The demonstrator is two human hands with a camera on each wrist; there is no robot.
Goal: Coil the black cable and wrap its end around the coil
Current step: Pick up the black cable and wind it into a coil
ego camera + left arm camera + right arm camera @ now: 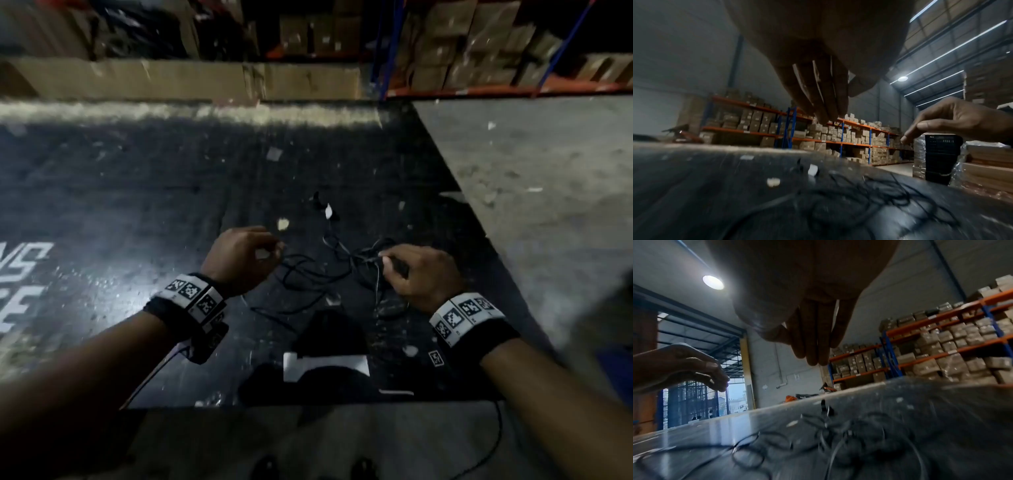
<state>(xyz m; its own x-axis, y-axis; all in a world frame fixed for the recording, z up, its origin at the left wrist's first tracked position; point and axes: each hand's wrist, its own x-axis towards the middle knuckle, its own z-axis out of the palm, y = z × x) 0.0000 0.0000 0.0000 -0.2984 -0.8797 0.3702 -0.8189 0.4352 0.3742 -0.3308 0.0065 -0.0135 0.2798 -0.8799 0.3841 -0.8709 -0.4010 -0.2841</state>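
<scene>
The black cable (318,270) lies in a loose tangle on the dark table (137,205), also seen in the left wrist view as the cable (879,194) and in the right wrist view as the cable (838,431). Its plug end with a white tag (327,209) points away from me. My left hand (245,255) hovers just left of the tangle with relaxed fingers (824,104) and holds nothing. My right hand (416,274) hovers over the tangle's right side, its fingers (813,347) hanging straight above the cable, nothing visibly held.
A white paper piece (325,366) and a dark object (329,329) lie near the table's front edge. Small scraps dot the table. The table's right edge drops to grey floor (531,171). Racks of cardboard boxes (479,51) stand behind.
</scene>
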